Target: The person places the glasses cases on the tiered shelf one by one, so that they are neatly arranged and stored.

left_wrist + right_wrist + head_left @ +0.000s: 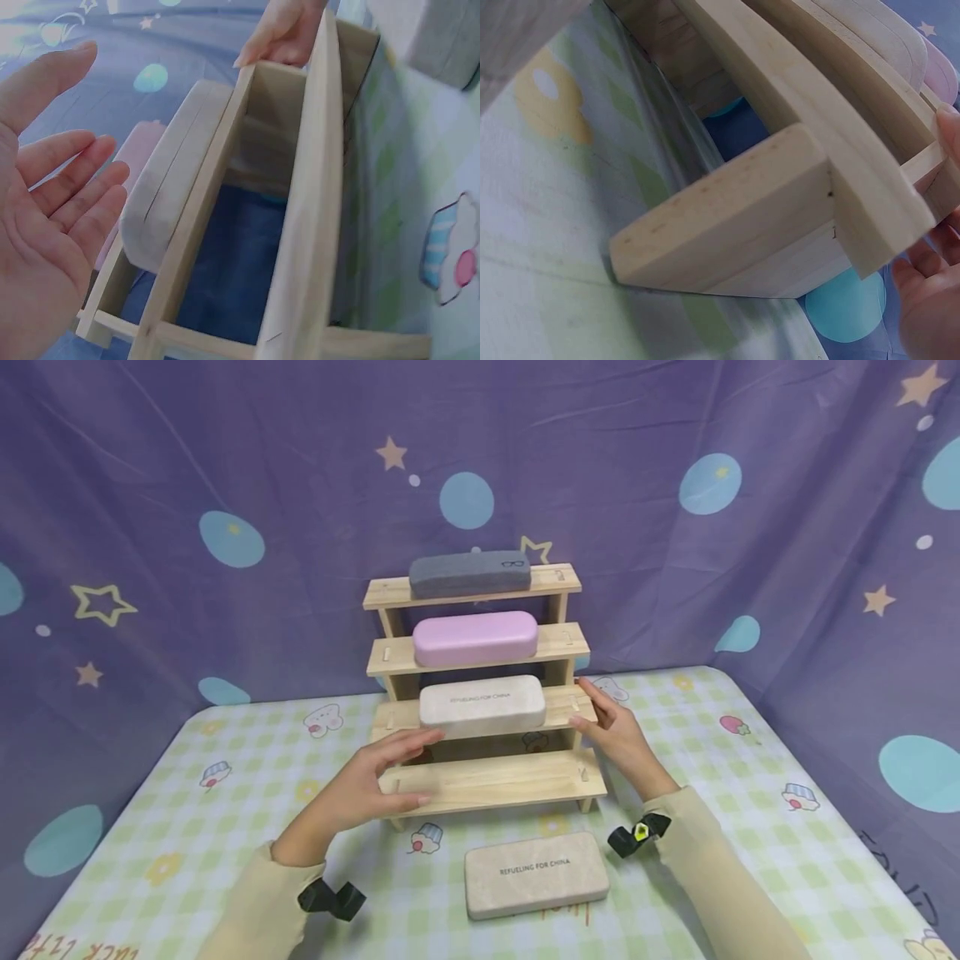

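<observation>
- A beige case is lying nearest us on the table.
- We are holding our left hand and right hand, fingers spread, beside the wooden rack.
- The rack is carrying a second beige case, then a pink case, then a grey case on top.

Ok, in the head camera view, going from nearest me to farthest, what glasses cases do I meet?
Beige case on the table → beige case on the second step → pink case → grey case on top.

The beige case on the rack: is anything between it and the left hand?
Nothing visible. The left hand is open just left of the beige case on the rack, with only air between them. The right hand touches the rack's other end.
</observation>
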A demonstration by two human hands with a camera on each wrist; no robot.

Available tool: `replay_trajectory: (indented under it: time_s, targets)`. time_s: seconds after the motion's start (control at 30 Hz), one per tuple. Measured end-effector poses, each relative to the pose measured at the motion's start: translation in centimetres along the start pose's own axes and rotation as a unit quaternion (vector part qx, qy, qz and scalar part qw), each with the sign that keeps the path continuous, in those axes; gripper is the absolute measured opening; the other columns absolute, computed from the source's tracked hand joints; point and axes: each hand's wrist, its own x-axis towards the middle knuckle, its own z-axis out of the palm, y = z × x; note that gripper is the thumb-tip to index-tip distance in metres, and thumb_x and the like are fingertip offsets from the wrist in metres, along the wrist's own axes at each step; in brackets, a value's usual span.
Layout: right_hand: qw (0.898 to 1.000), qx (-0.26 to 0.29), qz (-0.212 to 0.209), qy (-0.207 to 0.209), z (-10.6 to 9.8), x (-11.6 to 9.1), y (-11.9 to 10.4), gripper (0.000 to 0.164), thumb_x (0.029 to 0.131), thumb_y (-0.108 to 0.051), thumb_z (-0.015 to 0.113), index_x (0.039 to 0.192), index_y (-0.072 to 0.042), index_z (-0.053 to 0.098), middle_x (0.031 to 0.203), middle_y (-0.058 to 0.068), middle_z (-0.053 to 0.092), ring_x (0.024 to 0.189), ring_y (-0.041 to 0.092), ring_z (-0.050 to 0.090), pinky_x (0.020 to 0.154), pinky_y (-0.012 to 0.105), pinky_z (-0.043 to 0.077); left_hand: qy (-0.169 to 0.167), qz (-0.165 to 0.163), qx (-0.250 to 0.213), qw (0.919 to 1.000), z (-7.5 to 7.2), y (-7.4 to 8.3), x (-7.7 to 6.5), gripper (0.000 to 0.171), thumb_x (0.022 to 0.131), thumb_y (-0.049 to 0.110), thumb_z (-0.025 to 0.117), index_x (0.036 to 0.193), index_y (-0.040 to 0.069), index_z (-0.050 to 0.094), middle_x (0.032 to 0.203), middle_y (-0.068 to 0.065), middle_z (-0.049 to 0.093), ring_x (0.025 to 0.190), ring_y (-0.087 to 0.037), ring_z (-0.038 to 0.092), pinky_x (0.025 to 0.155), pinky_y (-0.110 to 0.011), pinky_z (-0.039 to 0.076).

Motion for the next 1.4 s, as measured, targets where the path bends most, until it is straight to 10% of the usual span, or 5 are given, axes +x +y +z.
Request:
replay_trajectory:
  time_s: [0.67,1.0,1.23,1.4]
  targets:
    - [1.000,-0.021,0.008,0.003,-0.1,0.1,-0.2,0.070,0.092,-0.012,0.062,0.149,-0.005,0.023,0.155,0.008,0.020,0.141,0.021,0.021,0.104,0.018,0.029,-0.026,-0.024,-0.058,0.9977,5.5,-0.2,-2.4,0.063,0.078,0.003,0.074,0.136,0.006,0.049,0.135,-0.012,0.051,0.125,-0.018,0.046,0.102,-0.035,0.038]
    - [0.999,-0.031,0.010,0.010,0.0,0.0,0.0,0.072,0.090,-0.017,0.065,0.149,-0.007,0.025,0.155,0.007,0.022,0.140,0.021,0.024,0.104,0.018,0.030,-0.058,-0.107,-0.160,0.9797,7.9,-0.4,-3.7,0.058,0.083,0.005,0.069,0.137,0.003,0.046,0.141,-0.018,0.044,0.130,-0.016,0.040,0.106,-0.026,0.031]
    - [0.999,-0.031,0.010,0.009,0.0,0.0,0.1,0.072,0.090,-0.017,0.064,0.149,-0.007,0.025,0.155,0.008,0.021,0.140,0.022,0.023,0.104,0.017,0.030,-0.065,-0.153,-0.184,0.9688,9.2,-0.2,-3.9,0.061,0.084,0.012,0.069,0.139,0.007,0.045,0.144,-0.017,0.041,0.135,-0.030,0.031,0.108,-0.057,0.020]
    - [0.999,-0.036,0.014,0.012,0.1,0.1,-0.1,0.070,0.091,-0.015,0.064,0.149,-0.008,0.026,0.155,0.006,0.022,0.140,0.020,0.023,0.104,0.017,0.029,-0.072,-0.194,-0.209,0.9558,10.1,-0.1,-4.2,0.066,0.082,0.016,0.071,0.140,0.003,0.041,0.144,-0.017,0.040,0.136,-0.036,0.028,0.108,-0.057,0.017]
